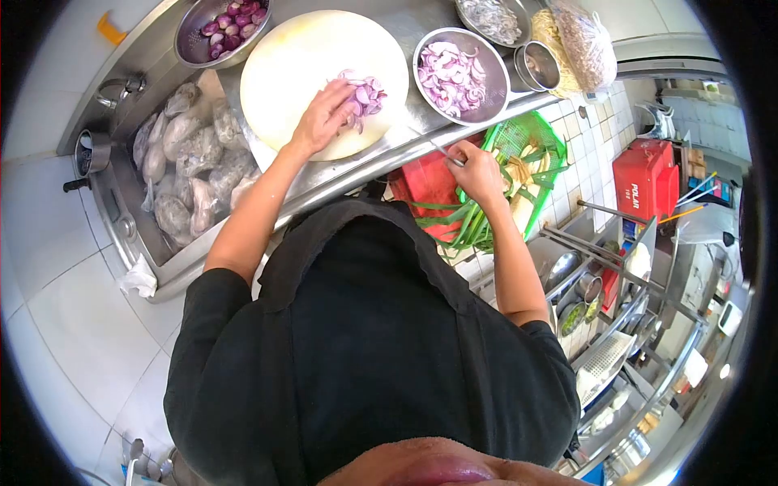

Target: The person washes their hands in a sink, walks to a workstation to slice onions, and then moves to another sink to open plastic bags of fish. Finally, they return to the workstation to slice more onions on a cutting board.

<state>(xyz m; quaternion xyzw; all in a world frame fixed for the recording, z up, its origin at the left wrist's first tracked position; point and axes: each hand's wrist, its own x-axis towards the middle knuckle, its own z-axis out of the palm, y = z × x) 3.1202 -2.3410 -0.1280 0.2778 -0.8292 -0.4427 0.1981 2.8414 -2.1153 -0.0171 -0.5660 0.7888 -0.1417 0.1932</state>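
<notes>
My left hand rests flat on the round cream cutting board, its fingers stretched out against a small pile of sliced purple onion. My right hand is held off the counter's front edge, closed round the handle of a knife whose thin blade points toward the board. To the right of the board is a steel bowl full of sliced onion. At the upper left, a steel colander holds peeled whole purple onions.
A sink on the left holds several plastic-wrapped bundles. Below the counter's right side are a green basket with leafy stalks and a red container. More steel bowls and a bag stand at the upper right. Metal racks line the right.
</notes>
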